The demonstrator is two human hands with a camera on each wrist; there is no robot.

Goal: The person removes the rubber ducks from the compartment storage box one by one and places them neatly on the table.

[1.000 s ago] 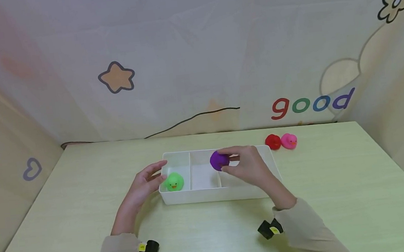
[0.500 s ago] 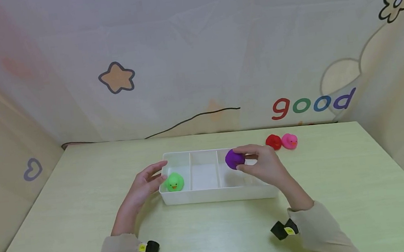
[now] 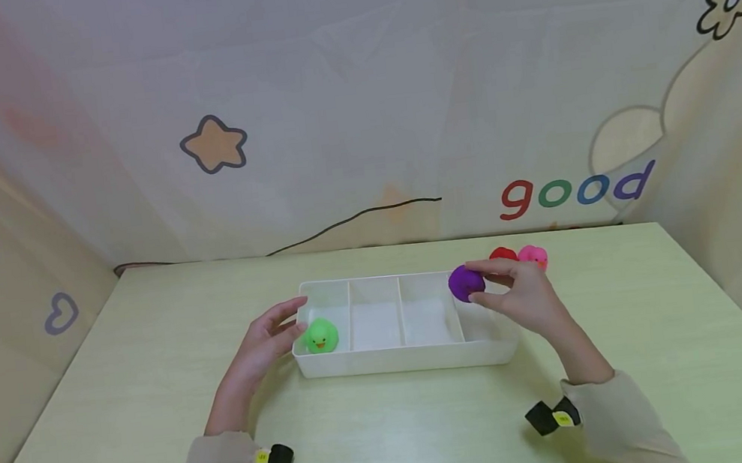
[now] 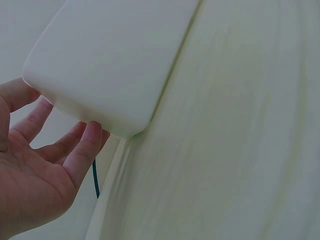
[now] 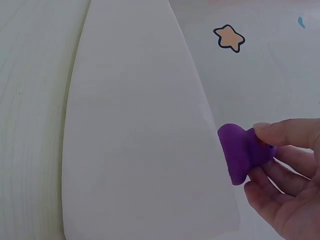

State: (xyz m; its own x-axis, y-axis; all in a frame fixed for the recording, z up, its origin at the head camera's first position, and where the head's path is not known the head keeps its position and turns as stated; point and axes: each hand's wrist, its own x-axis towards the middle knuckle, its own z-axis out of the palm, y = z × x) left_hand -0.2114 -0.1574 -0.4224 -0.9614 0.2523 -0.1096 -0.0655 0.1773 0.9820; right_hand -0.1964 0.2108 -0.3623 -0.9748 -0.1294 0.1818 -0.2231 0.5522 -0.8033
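Observation:
My right hand (image 3: 527, 298) pinches a purple rubber duck (image 3: 465, 284) between thumb and fingers, above the rightmost compartment of a long white divided tray (image 3: 405, 359). In the right wrist view the purple duck (image 5: 239, 154) shows just over the tray's rim, its lower part behind the wall. My left hand (image 3: 265, 338) rests its fingertips against the tray's left end, the fingers loosely bent; the left wrist view shows them touching the end wall (image 4: 105, 75). A green rubber duck (image 3: 321, 336) sits in the leftmost compartment, facing me.
Behind my right hand, near the table's back edge, a red toy (image 3: 503, 252) and a pink duck (image 3: 533, 256) stand side by side, both partly covered. A printed cloth (image 3: 345, 113) rises behind the pale wooden table (image 3: 392, 433).
My right hand has carried the purple duck rightward along the tray, from the second compartment to over the rightmost one. My left hand and the green duck have stayed in place.

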